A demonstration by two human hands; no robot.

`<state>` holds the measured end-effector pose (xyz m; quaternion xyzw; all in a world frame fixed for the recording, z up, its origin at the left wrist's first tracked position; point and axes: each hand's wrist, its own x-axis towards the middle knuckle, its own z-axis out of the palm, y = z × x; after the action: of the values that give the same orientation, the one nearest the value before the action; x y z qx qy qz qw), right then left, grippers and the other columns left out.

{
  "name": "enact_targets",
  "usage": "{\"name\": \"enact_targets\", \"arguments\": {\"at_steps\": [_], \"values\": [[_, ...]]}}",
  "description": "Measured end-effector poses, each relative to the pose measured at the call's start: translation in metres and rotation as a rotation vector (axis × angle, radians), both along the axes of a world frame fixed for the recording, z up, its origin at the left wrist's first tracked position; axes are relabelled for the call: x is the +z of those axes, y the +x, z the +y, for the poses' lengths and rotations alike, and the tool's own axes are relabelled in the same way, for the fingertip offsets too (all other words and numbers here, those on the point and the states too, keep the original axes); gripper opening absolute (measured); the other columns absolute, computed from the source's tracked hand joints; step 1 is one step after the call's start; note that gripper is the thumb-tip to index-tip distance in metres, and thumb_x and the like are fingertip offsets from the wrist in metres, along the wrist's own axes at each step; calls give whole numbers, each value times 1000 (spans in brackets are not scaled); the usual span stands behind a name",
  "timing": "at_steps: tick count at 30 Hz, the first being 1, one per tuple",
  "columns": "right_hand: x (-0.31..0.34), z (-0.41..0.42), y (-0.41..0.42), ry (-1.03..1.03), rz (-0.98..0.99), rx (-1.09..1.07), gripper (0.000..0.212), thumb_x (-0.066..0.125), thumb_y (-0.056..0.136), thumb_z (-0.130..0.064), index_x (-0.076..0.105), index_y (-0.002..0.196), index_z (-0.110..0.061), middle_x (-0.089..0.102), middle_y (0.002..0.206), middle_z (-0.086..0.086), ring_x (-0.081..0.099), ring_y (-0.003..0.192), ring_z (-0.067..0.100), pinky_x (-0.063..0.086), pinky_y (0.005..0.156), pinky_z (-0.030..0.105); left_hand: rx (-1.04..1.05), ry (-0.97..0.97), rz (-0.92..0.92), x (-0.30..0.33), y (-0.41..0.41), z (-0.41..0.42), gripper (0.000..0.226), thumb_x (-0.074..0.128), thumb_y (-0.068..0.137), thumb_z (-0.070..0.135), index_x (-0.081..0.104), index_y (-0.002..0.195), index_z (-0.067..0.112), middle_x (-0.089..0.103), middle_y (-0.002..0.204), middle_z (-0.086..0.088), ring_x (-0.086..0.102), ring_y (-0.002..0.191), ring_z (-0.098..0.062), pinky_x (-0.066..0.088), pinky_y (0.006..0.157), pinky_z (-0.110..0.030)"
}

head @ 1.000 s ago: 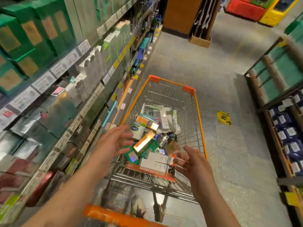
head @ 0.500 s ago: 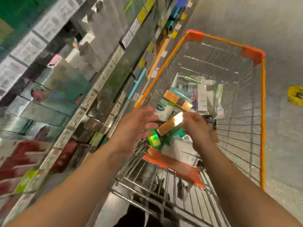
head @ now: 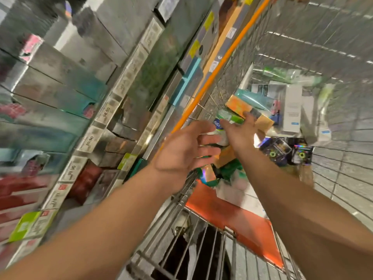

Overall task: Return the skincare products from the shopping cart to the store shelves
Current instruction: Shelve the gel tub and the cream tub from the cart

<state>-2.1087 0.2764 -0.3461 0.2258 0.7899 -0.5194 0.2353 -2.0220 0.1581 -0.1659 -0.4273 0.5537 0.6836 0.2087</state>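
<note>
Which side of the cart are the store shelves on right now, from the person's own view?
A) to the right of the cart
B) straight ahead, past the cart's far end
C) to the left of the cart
C: the shelves with their price tags run along the left, just outside the orange rail of the cart, while both hands reach in over the boxes.

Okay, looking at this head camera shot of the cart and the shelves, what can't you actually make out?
Head view:
- Right hand: fingers reach among the boxes; grip on the orange box unclear.
- Shelf boxes: motion blur, labels unreadable.
- Products under the left hand: mostly covered.
- Shopping cart: far end cut off by the top edge.
- White carton: print too small.
</note>
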Motion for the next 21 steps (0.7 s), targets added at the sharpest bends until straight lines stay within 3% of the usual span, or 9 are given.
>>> {"name": "enact_targets", "arguments": {"at_steps": [2,5,7,9,13,15,18,21], "values": [[-10,-8,-7,1,-66,41,85,78,89,-37,31,156,-17,52,94,-9,53,89,8,37,85,24,2,-3,-19,-4,-1,0,18,64,92,39,70,95,22,76,84,2,70,68,-16,57,72,-31],[-27,-20,-13,4,-113,42,85,82,80,-44,31,144,-21,55,121,10,57,105,25,41,82,31,24,-14,-67,-7,2,4,23,53,103,34,70,97,20,76,85,0,70,74,-20,56,80,-36],[-33,-25,-17,4,-111,13,78,84,81,-39,31,135,-19,54,120,10,55,97,25,43,75,31,28,-9,-103,-6,6,8,24,51,104,31,70,100,17,77,96,-7,70,85,-27,57,91,-44],[-36,-27,-20,13,-102,-29,74,86,81,-39,31,127,-21,55,121,11,56,96,26,47,79,34,12,1,-125,-3,11,11,23,51,104,30,70,105,15,77,108,-13,69,93,-30,55,98,-47],[-28,-26,-8,43,-39,-101,77,89,72,-47,29,117,-28,54,125,12,58,106,31,47,83,37,-23,-1,-139,4,20,12,29,50,106,30,68,121,13,75,116,-14,69,95,-32,56,95,-43],[-21,-22,-1,45,9,-178,80,89,68,-50,34,120,-26,54,122,9,58,107,29,48,91,38,-43,-8,-138,8,22,9,31,49,106,29,67,125,12,75,116,-13,71,105,-37,57,95,-42],[-2,-15,12,68,74,-242,78,89,73,-40,40,129,-18,47,111,-5,51,103,21,43,91,28,-61,-30,-110,17,23,3,32,47,107,30,66,127,12,75,117,-10,71,111,-33,60,87,-38],[24,-9,29,-40,123,-317,80,91,61,-42,37,119,-29,52,116,1,62,103,24,54,94,38,-85,-64,-47,31,27,-2,32,48,106,33,67,126,16,76,114,-5,72,107,-26,60,83,-33]]}}
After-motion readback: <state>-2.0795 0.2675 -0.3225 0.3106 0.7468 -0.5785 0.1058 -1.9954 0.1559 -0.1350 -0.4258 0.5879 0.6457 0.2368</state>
